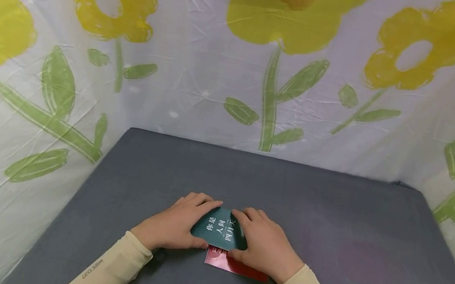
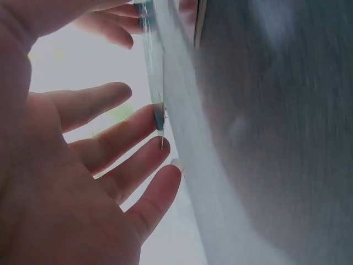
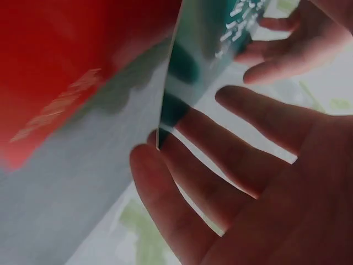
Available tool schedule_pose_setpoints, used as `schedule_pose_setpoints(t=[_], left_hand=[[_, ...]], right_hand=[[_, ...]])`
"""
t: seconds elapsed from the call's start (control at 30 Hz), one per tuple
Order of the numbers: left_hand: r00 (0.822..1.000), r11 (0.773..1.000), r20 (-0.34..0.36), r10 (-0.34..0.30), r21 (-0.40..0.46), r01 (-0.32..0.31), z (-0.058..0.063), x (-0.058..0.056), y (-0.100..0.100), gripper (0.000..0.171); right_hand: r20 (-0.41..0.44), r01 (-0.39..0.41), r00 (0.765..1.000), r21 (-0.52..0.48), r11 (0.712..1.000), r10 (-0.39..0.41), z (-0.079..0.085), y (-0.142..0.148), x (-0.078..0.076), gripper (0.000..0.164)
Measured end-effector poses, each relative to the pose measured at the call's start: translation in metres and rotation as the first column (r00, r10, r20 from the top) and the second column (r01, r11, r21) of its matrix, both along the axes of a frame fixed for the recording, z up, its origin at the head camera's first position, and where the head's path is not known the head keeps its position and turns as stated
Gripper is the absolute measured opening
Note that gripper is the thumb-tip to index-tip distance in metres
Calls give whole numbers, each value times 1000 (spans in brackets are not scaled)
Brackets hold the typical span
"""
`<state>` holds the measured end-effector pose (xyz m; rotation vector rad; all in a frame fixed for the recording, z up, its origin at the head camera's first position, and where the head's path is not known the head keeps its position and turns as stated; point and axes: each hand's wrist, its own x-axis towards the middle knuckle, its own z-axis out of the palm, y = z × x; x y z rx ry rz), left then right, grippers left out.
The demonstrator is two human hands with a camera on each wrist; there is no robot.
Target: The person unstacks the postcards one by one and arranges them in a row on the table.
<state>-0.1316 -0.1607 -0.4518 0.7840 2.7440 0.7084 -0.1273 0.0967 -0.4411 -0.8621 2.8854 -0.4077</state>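
A teal book (image 1: 219,230) with white Chinese characters on its cover is held between both hands. My left hand (image 1: 177,224) grips its left end, thumb at the near edge and fingers at the far edge. From the other end my right hand (image 1: 266,244) holds it the same way. In the right wrist view the teal book (image 3: 182,72) stands off the table, its corner against the fingertips (image 3: 149,160). A red book (image 1: 234,264) lies on the table under and nearer than the teal one, partly covered by it and the right hand.
The dark grey tabletop (image 1: 292,188) spreads around the hands. A white cloth (image 1: 188,55) printed with yellow flowers and green leaves hangs behind the table and along its left and right sides.
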Motion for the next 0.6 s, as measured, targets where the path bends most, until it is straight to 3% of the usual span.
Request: schedule_pose_setpoints(t=[0.27, 0.6], left_hand=[[995, 995, 21, 96, -10, -96, 4, -18, -50, 94], [985, 984, 41, 168, -69, -165, 1, -46, -107, 96]], right_hand=[[-32, -51, 998, 58, 997, 53, 4, -54, -31, 84], [-84, -69, 994, 38, 997, 72, -9, -116, -63, 83]])
